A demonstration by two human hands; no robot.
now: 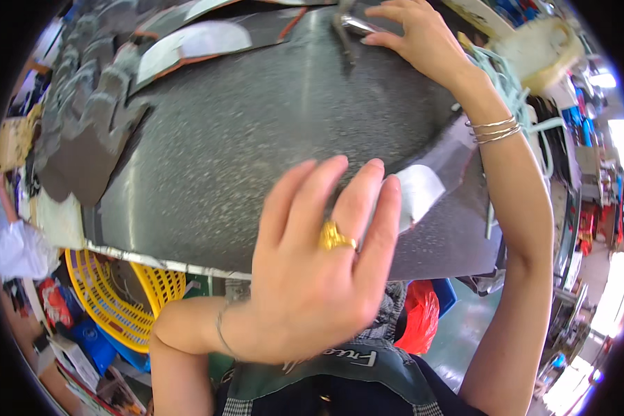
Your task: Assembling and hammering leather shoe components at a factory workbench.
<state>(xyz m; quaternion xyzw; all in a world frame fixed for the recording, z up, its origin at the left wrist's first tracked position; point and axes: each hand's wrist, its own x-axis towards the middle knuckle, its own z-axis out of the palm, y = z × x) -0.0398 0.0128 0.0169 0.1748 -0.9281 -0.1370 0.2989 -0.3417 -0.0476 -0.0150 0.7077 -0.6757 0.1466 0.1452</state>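
Note:
My left hand (pixel 319 256), with a gold ring, hovers over the near part of the dark table, its fingers stretched out and nothing in them. Just right of its fingertips lies a dark flat piece with a white patch (pixel 421 194), partly hidden by the hand. At the far side my right hand (pixel 419 38) has thumb and forefinger apart beside a metal tool (pixel 350 29); its kind is not clear. The thumb is close to the tool's shiny end; whether they touch I cannot tell.
Several grey cut-out pieces (pixel 83 152) are stacked along the left edge. More dark pieces with white patches (pixel 211 40) lie at the far left. Pale green cords (pixel 509 90) hang by my right forearm. A yellow basket (pixel 107 298) stands below the table's near left edge.

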